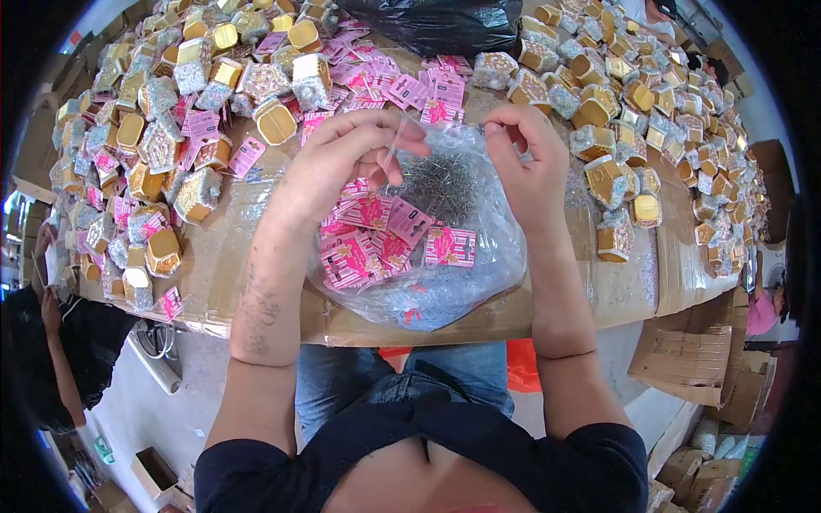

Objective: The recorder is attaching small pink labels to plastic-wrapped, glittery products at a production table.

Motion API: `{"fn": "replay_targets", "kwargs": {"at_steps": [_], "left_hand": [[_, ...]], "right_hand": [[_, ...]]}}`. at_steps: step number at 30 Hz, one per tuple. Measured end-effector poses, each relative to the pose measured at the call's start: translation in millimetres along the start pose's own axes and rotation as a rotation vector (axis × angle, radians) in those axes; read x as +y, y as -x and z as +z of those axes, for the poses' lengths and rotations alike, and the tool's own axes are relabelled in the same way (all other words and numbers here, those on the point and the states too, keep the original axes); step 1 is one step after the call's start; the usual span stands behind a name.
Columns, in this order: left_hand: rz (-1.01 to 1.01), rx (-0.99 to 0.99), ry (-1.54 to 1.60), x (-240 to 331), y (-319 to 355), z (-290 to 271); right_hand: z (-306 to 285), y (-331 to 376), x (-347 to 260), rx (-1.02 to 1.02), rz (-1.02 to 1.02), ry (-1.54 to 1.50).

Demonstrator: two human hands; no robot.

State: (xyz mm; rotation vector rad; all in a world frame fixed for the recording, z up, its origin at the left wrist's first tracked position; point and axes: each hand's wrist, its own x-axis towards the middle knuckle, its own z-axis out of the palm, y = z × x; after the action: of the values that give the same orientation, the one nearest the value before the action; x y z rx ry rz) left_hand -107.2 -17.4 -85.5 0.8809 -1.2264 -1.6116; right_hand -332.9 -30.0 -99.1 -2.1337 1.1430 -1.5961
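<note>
My left hand [363, 154] hovers over the left side of a clear plastic bag [492, 248], its fingers loosely curved and apart. A thin see-through strip crosses its fingertips; whether they grip it I cannot tell. Across the bag's far right edge, my right hand [530, 154] is closed in a pinch, thumb against forefinger; what it pinches is too small to make out. Between the hands, a heap of thin metal pins [440, 184] lies in the bag. Pink-and-white printed cards [355, 261] lie on the bag's near left part, below my left wrist.
Piles of small glittery house-shaped ornaments with golden bases cover the table's left [158, 150] and right [629, 128]. More pink cards [410, 90] are strewn behind the bag, before a black plastic bag [432, 26]. Cardboard [256, 282] covers the table. Another person [64, 350] stands at left.
</note>
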Motion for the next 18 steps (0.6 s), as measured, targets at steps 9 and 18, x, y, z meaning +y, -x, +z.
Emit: {"fn": "replay_targets", "kwargs": {"at_steps": [9, 18], "left_hand": [[0.085, -0.050, -0.302, -13, 1, 14], [0.261, -0.029, -0.347, -26, -3, 16]], "right_hand": [[5, 4, -9, -0.102, -0.154, 0.014], [7, 4, -9, -0.129, -0.201, -0.002]]}}
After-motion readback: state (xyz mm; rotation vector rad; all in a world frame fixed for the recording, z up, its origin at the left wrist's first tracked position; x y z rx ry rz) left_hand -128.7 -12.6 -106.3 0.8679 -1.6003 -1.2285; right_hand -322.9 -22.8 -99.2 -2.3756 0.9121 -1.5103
